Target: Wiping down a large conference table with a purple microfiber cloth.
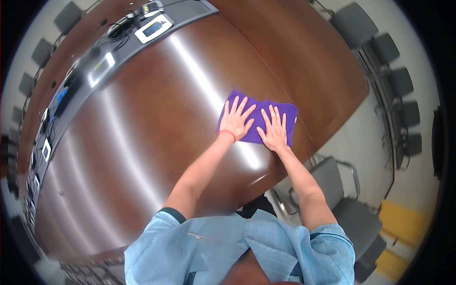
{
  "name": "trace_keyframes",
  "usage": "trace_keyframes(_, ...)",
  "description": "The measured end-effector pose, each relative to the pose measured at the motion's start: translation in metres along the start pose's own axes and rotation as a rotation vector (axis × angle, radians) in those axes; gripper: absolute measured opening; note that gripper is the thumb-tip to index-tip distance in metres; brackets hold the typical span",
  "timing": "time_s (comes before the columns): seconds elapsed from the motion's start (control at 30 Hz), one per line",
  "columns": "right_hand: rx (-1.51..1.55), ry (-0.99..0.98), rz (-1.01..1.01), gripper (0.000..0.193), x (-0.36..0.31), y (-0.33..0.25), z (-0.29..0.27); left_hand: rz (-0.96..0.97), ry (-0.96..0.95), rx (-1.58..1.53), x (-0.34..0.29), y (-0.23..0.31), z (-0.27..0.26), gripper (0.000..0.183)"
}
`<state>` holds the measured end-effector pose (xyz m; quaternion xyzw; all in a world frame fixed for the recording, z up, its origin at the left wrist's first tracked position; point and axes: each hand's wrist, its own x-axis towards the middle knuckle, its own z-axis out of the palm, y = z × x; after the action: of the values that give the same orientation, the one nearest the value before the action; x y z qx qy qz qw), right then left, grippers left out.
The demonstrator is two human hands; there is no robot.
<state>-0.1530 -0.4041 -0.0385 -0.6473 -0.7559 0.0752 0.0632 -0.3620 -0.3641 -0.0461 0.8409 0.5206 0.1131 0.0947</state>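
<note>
A purple cloth (pixel 256 135) lies spread on the glossy brown wooden table (pixel 156 109), close to its near right edge. Flat on the left part of this cloth rests my left hand (pixel 236 119), fingers spread, a thin red band around the wrist. My right hand (pixel 274 129) presses on the cloth's right part, its fingers also stretched out and apart. Both palms face down, with a strip of cloth showing between them. A small pale tag sits at the cloth's right edge.
A dark recessed strip along the table's far left side holds white-framed panels (pixel 154 28), cables and microphones. Grey chairs (pixel 327 178) stand near the right edge, and more chairs (pixel 354 23) line the wall. Yellow objects (pixel 403 223) are at lower right.
</note>
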Motion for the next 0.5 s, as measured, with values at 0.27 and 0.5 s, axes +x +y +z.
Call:
trace_keyframes(0.27, -0.021, -0.235, -1.008, 0.079, 0.172, 0.076, -0.035, -0.773, 0.143, 0.000, 0.019, 0.101, 0.027, 0.078)
trace_keyframes(0.5, -0.146, -0.346, -1.512, 0.075, 0.289, 0.026, -0.047, -1.016, 0.024, -0.171, 0.066, 0.145, 0.020, 0.090)
